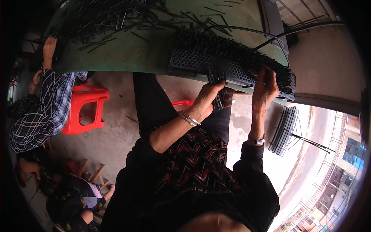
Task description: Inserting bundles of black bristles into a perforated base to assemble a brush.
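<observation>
The left hand (206,98) is closed around a small bundle of black pins (217,87), fingers wrapped tight about the middle of it; the bundle stands roughly upright in the picture, its upper ends touching the near edge of the perforated black tray (216,63). The right hand (264,87) sits further along that same near edge, fingers curled over the rim among the pins already standing in the tray — whether it pinches a single pin there cannot be told. The tray lies at the near edge of the green table (131,54), its long axis running from upper left to lower right, holes visible on its near face and a dense bristle of pins above. The left hand is the nearer to the open holes, directly below them. A loose heap of pins (112,17) covers the far table. A co-worker's hand (49,46) rests at the table's left edge, beside a red stool (85,108).
</observation>
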Demonstrator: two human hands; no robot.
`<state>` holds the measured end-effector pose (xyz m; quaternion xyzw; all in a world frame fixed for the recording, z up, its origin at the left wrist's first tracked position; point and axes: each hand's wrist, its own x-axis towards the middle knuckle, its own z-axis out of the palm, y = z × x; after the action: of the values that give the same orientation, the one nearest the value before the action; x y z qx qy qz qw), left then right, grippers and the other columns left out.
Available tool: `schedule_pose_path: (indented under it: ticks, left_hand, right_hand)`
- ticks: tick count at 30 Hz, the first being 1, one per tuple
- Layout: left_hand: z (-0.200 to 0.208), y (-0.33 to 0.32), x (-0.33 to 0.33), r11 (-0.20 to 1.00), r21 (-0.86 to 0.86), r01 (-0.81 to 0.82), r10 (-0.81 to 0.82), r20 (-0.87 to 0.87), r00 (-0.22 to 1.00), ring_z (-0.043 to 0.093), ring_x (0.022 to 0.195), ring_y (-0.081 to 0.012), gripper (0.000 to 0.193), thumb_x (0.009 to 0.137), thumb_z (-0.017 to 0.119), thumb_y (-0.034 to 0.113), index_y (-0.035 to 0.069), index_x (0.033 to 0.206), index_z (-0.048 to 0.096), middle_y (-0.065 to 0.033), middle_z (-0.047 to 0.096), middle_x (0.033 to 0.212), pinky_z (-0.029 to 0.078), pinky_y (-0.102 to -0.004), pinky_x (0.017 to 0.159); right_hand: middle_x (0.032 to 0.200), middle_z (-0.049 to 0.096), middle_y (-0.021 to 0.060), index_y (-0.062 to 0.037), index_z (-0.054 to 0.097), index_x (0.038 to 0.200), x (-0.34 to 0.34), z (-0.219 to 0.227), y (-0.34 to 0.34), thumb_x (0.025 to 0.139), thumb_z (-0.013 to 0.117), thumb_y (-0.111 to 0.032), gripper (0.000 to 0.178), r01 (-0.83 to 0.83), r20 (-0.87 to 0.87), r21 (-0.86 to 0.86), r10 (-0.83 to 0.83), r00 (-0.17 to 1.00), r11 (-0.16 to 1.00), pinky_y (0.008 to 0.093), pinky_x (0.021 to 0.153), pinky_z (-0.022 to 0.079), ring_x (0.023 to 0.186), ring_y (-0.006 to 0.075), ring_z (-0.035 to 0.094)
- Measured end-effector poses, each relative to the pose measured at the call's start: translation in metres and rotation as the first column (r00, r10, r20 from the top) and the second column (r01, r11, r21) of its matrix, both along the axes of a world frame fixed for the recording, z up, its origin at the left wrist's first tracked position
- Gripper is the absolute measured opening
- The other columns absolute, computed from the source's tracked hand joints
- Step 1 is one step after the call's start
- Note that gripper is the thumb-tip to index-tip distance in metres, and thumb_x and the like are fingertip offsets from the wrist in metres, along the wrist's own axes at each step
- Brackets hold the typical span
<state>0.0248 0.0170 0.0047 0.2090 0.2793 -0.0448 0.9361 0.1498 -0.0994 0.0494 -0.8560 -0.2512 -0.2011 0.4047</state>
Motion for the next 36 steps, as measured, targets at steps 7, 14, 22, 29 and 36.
schedule_pose_path:
  ticks: [7,14,22,29,36]
  left_hand:
    - [0.003,0.001,-0.001,0.999,0.043,0.01,-0.008,-0.048,0.999,0.063,0.071,-0.0156,0.02,0.091,0.061,0.024,0.005,0.098,0.063,-0.008,0.067,0.084,0.052,-0.0306,0.056]
    - [0.006,0.001,-0.002,0.998,0.056,0.007,-0.004,-0.058,0.998,0.062,0.066,-0.0139,0.018,0.089,0.064,0.023,0.006,0.091,0.064,-0.0059,0.067,0.078,0.05,-0.0291,0.054]
    - [0.0,-0.001,-0.002,0.994,0.096,0.048,-0.041,-0.073,0.996,0.056,0.063,-0.0115,0.019,0.087,0.066,0.024,0.005,0.088,0.064,-0.0041,0.064,0.075,0.042,-0.0257,0.05]
    - [0.01,0.0,-0.003,0.988,0.141,0.063,-0.05,-0.097,0.994,0.057,0.063,-0.0115,0.019,0.086,0.066,0.025,0.006,0.086,0.064,-0.0031,0.063,0.073,0.041,-0.0252,0.05]
    - [0.012,-0.001,-0.004,0.981,0.184,0.06,-0.046,-0.078,0.996,0.059,0.063,-0.0116,0.018,0.087,0.065,0.025,0.007,0.085,0.064,-0.002,0.063,0.072,0.041,-0.0255,0.051]
  right_hand:
    - [0.079,0.071,0.0079,-0.001,0.064,0.103,0.0,0.0,-0.001,0.094,0.056,-0.007,0.015,-0.012,-0.057,0.027,0.013,0.998,1.0,0.0224,0.066,0.052,0.073,0.0118,0.069]
    - [0.079,0.071,0.0077,-0.0008,0.065,0.103,0.0,-0.003,-0.002,0.093,0.057,-0.007,0.014,0.009,-0.027,0.03,-0.008,1.0,1.0,0.0218,0.067,0.052,0.074,0.0115,0.069]
    - [0.081,0.072,0.0077,-0.0015,0.065,0.102,0.001,-0.003,-0.005,0.093,0.057,-0.007,0.014,0.016,-0.014,0.009,-0.016,1.0,1.0,0.0225,0.067,0.052,0.076,0.0105,0.068]
    - [0.081,0.072,0.007,-0.0008,0.065,0.101,0.0,0.002,-0.002,0.092,0.057,-0.007,0.013,-0.003,-0.027,0.002,0.003,1.0,1.0,0.0217,0.066,0.05,0.074,0.0092,0.067]
    - [0.073,0.065,0.0083,-0.0035,0.064,0.095,0.012,-0.007,0.001,0.088,0.059,-0.002,0.009,-0.153,-0.008,-0.051,0.153,0.988,0.987,0.0273,0.06,0.048,0.065,0.0174,0.064]
